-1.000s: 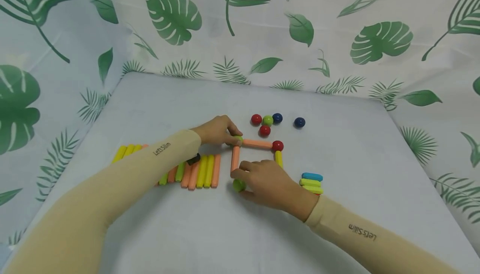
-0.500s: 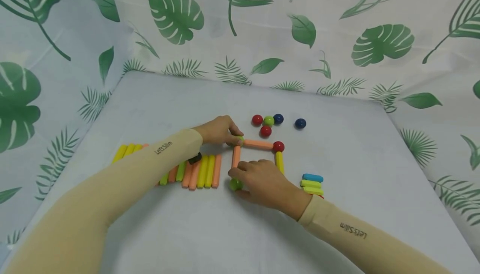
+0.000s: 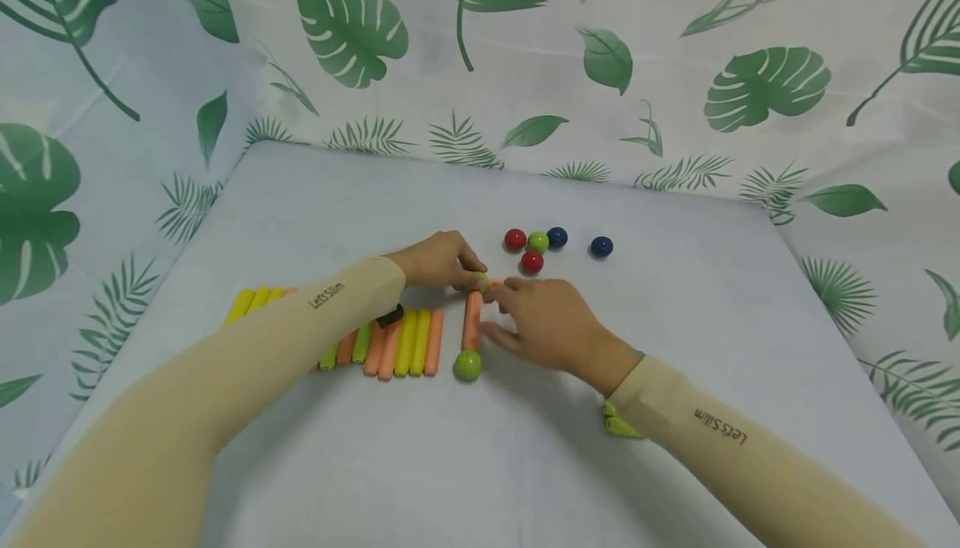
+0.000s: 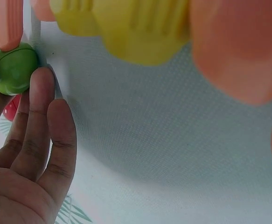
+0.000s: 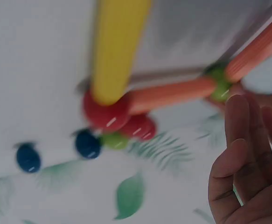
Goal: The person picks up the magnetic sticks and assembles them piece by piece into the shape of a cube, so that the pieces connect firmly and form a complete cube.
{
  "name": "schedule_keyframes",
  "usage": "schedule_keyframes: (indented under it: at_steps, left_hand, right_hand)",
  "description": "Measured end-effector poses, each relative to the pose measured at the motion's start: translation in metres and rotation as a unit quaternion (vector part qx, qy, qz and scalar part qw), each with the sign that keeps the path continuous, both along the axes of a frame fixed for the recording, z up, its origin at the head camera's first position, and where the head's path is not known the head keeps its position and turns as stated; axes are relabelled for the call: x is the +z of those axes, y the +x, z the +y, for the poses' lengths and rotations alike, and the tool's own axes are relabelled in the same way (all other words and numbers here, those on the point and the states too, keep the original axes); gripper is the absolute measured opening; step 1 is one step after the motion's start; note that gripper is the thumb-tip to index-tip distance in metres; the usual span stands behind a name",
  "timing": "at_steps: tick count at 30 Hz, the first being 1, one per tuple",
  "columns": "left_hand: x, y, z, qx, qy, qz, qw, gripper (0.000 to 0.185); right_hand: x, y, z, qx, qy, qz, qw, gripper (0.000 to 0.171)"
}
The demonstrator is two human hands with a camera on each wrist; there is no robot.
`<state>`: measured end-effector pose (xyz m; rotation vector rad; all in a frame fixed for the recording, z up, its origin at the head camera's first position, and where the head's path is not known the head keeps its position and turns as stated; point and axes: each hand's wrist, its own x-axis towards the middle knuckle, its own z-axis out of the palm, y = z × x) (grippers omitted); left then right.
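In the head view my left hand (image 3: 438, 260) pinches a green ball (image 4: 17, 70) at the far left corner of a frame of sticks and balls. An orange stick (image 3: 471, 323) runs from that ball toward me, ending in another green ball (image 3: 468, 364) on the table. My right hand (image 3: 551, 323) hovers beside this stick, thumb and fingers apart, fingertips close to the held corner. A second orange stick (image 5: 173, 94) joins the held ball to a red ball (image 5: 105, 112), which carries a yellow stick (image 5: 119, 46). From the head, my right hand hides that red corner.
Yellow, orange and green sticks (image 3: 405, 344) lie in a row at left, partly under my left sleeve. Loose red (image 3: 532, 262), green (image 3: 537, 241) and dark blue balls (image 3: 602, 247) sit behind the frame. Short green sticks (image 3: 622, 426) show beside my right sleeve.
My right hand has let go of the near green ball and moved up and away from me, toward the far left corner. My left hand stays on its green ball.
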<state>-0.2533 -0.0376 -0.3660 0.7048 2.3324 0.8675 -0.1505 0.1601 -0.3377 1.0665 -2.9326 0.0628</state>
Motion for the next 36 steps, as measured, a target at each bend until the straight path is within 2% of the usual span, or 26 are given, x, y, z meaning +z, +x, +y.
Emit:
schedule_keyframes:
  at_steps: [3, 6, 9, 11, 16, 19, 28, 31, 36]
  left_hand:
    - [-0.001, 0.000, 0.000, 0.003, 0.000, -0.001, 1.0000, 0.035]
    - [-0.003, 0.001, -0.001, 0.005, 0.003, -0.002, 1.0000, 0.035]
    - [-0.004, 0.002, -0.001, 0.004, 0.006, 0.000, 1.0000, 0.036]
    - [-0.005, 0.002, 0.000, 0.003, 0.007, 0.003, 1.0000, 0.036]
    - [-0.006, 0.001, 0.000, 0.000, 0.004, 0.010, 0.9999, 0.037]
    - [-0.005, 0.001, 0.000, 0.003, 0.001, 0.010, 0.9999, 0.037]
    - [-0.003, 0.004, -0.003, 0.011, 0.000, 0.013, 0.9999, 0.037]
    - [-0.003, 0.004, -0.002, 0.009, 0.005, 0.011, 0.9999, 0.037]
    - [-0.002, 0.004, -0.002, 0.009, 0.010, 0.007, 0.9999, 0.037]
  right_hand:
    - [0.006, -0.024, 0.015, -0.053, -0.004, -0.020, 0.998, 0.036]
    - [0.008, -0.044, 0.029, -0.097, 0.013, -0.071, 0.993, 0.043]
    - [0.007, -0.055, 0.037, -0.121, 0.037, -0.122, 0.984, 0.048]
    - [0.005, -0.059, 0.039, -0.127, 0.047, -0.138, 0.981, 0.045]
    - [0.000, -0.065, 0.044, -0.146, 0.056, -0.128, 0.979, 0.037]
    - [-0.003, -0.070, 0.047, -0.161, 0.059, -0.124, 0.977, 0.039]
    - [-0.013, -0.079, 0.047, -0.170, 0.043, -0.135, 0.975, 0.037]
    - [-0.013, -0.077, 0.049, -0.172, 0.034, -0.120, 0.977, 0.038]
    - [0.001, -0.060, 0.052, -0.151, -0.032, -0.076, 0.985, 0.039]
